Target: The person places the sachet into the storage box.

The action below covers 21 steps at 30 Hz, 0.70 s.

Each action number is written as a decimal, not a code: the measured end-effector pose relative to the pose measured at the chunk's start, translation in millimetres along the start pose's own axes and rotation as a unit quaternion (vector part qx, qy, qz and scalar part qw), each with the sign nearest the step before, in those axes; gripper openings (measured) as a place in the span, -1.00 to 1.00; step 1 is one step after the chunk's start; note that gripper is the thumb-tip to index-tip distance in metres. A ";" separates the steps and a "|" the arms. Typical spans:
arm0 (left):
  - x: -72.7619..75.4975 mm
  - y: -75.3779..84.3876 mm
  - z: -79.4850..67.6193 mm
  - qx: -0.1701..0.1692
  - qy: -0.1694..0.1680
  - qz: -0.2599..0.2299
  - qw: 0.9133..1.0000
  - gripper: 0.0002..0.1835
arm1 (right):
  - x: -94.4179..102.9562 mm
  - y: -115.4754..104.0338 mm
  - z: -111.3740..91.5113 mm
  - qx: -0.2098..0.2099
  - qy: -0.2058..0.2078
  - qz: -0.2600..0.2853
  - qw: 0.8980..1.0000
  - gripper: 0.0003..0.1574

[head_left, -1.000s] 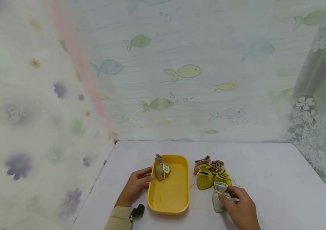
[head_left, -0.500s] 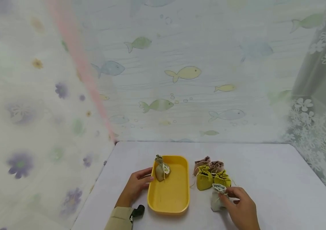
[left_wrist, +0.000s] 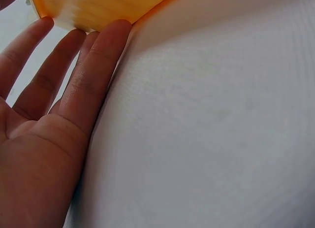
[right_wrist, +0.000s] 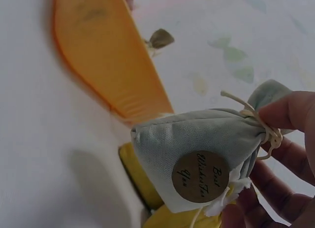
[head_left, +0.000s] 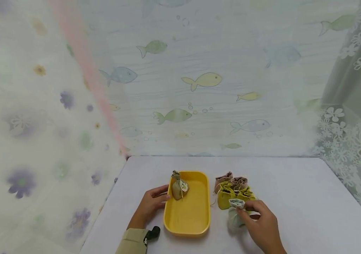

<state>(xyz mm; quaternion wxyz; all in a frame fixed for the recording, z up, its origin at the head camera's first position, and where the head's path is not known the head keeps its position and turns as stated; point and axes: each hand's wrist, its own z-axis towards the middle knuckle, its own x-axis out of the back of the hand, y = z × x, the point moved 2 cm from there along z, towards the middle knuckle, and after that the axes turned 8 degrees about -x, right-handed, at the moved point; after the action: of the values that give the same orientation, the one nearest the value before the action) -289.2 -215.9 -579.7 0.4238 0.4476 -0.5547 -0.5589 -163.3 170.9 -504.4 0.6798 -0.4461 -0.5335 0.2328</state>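
My right hand (head_left: 261, 221) pinches the tied neck of a pale grey-green drawstring pouch (head_left: 235, 218). In the right wrist view the pouch (right_wrist: 192, 154) appears raised off the table, with a round brown "Best Wishes For You" sticker and a white flower on it. My left hand (head_left: 151, 204) rests at the left side of a yellow tray (head_left: 187, 231). Its fingers (left_wrist: 93, 75) are extended, their tips touching the tray wall (left_wrist: 93, 9). One olive-brown pouch (head_left: 179, 188) with a cream string leans in the tray's far left corner.
Right of the tray stand yellow-green pouches (head_left: 226, 201) and mauve pouches (head_left: 223, 180), close together. A black object (head_left: 153, 233) is by the left sleeve. White cloth covers the table (head_left: 279, 176); fish-printed fabric (head_left: 206, 116) hangs behind it.
My right hand has moved left and slightly up with the pale pouch, which has come off the table. The left hand and the tray have stayed in place.
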 end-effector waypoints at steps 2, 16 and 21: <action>-0.5 -0.1 -0.5 -0.004 -0.004 0.000 1.000 -0.39 | -1.2 -5.6 -0.4 0.010 -0.004 0.008 1.000 -0.74; 2.0 -2.1 2.2 -0.001 -0.002 0.000 1.000 -0.37 | -15.6 -34.4 4.9 0.069 -0.011 0.068 0.995 -0.85; 2.5 -2.9 3.6 0.000 -0.002 0.004 1.000 -0.36 | -16.6 -40.6 9.4 0.078 -0.019 0.065 0.995 -0.84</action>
<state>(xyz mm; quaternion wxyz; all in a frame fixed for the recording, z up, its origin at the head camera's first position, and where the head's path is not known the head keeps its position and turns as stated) -293.2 -217.4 -582.8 0.4251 0.4446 -0.5575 -0.5575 -183.8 141.0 -478.0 0.6857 -0.4210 -0.4965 0.3257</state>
